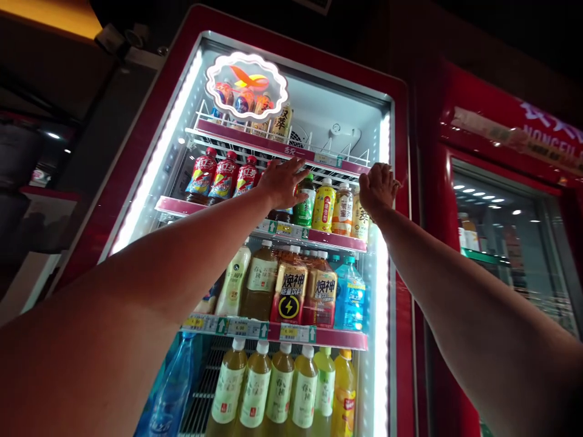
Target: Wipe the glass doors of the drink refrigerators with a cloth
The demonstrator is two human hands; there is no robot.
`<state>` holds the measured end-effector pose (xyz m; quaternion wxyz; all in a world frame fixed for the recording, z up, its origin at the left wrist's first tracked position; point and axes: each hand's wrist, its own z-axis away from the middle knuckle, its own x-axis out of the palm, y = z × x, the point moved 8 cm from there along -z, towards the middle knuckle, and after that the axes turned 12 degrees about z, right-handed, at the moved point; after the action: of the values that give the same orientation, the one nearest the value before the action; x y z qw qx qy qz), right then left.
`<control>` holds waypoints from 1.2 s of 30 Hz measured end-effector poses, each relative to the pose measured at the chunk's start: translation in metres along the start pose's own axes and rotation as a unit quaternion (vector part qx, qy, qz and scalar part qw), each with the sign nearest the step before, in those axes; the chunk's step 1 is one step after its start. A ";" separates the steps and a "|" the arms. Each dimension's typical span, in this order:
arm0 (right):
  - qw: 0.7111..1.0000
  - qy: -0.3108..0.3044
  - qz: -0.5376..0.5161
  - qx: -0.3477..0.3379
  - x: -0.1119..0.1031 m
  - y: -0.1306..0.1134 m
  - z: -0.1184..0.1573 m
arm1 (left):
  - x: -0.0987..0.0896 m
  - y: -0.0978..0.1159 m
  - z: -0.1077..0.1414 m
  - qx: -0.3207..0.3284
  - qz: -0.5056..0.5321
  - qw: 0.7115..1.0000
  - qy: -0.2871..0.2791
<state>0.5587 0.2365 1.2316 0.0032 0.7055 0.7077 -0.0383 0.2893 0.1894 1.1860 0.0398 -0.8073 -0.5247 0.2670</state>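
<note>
Both my arms reach up to a tall red-framed drinks fridge (401, 267) with lit shelves. My left hand (283, 182) is spread in front of the second shelf, near a green-labelled bottle (305, 203), with nothing in it. Near the fridge's right edge, my right hand (379, 187) has its fingers curled; what they grip, if anything, is hidden. A yellow bottle (323, 206) and an orange-and-white bottle (342, 211) stand between the hands. Just left of my right hand is a pale bottle (361, 220). Red-labelled bottles (224, 177) stand left of my left hand.
Lower shelves hold brown-and-red bottles (290, 291), a blue bottle (350, 297) and several pale-labelled bottles (255, 388). A round lit sign (246, 85) is at the fridge's upper left. Another red fridge (437, 200) stands to the right.
</note>
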 end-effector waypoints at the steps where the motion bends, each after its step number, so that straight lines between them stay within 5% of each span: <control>1: 0.999 -0.016 -0.013 0.044 0.002 -0.006 -0.003 | 0.000 -0.002 0.001 0.007 0.007 1.000 0.001; 3: 0.997 -0.038 -0.029 0.057 0.002 -0.029 -0.002 | 0.001 -0.006 0.002 0.019 0.020 1.000 0.002; 6: 0.997 -0.042 -0.039 -0.041 -0.005 -0.065 0.012 | 0.001 -0.009 0.006 0.031 0.031 0.999 -0.001; 9: 0.993 -0.049 -0.041 -0.101 -0.011 -0.071 0.026 | -0.002 -0.010 0.013 0.043 0.032 0.999 -0.006; 11: 0.994 -0.054 -0.027 -0.091 -0.012 -0.064 0.024 | -0.005 -0.011 0.019 0.050 0.027 0.998 -0.001; 14: 0.998 -0.062 -0.019 0.013 -0.008 -0.053 0.008 | -0.010 -0.016 0.026 0.035 0.006 0.999 0.004; 17: 0.993 -0.053 -0.060 0.084 -0.005 -0.065 -0.003 | -0.015 -0.027 0.028 -0.009 -0.021 1.000 0.002; 21: 0.996 -0.038 -0.073 -0.034 -0.010 -0.108 0.008 | -0.024 -0.046 0.028 -0.049 -0.031 0.998 -0.008; 24: 0.992 -0.047 -0.049 -0.107 -0.014 -0.117 0.022 | -0.029 -0.057 0.029 -0.060 -0.024 0.998 -0.019; 27: 0.995 -0.041 -0.030 -0.088 -0.012 -0.108 0.017 | -0.034 -0.068 0.032 -0.073 -0.025 0.997 -0.026; 32: 0.998 -0.042 -0.034 0.044 -0.006 -0.117 -0.003 | -0.045 -0.086 0.043 -0.091 -0.033 0.995 -0.036; 36: 0.997 -0.053 -0.043 -0.034 -0.015 -0.152 0.012 | -0.052 -0.095 0.049 -0.094 -0.046 0.993 -0.048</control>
<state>0.4062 0.2205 1.2286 0.0632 0.6710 0.7370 -0.0512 0.1713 0.1760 1.1973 -0.0496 -0.7689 -0.5852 0.2528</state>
